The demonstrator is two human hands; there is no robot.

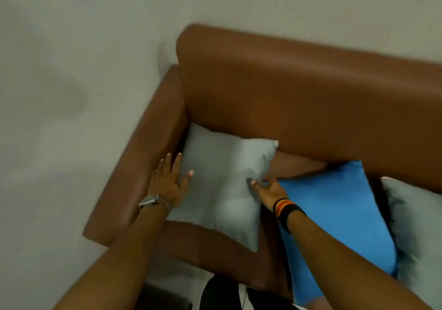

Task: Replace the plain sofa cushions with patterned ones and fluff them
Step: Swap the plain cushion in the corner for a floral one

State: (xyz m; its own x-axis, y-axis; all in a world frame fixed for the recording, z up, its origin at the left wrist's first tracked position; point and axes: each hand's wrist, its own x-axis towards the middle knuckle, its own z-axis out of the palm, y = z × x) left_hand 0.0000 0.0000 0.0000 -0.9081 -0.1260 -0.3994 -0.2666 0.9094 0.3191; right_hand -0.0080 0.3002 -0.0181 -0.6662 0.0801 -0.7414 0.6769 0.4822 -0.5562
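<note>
Leaning against the left corner of the brown sofa (299, 89), a plain grey cushion (224, 185) sits between the person's two hands, with a blue cushion (334, 214) just to its right and another grey cushion (416, 233) at the far right edge. The left hand (168, 183) lies flat with fingers spread on the cushion's left edge, its grip open and holding nothing, a watch (150, 200) on the wrist. The right hand (269, 189), with striped bands (284, 206) on its wrist, presses the cushion's right edge; whether its grip has closed on the fabric cannot be told through the blur.
</note>
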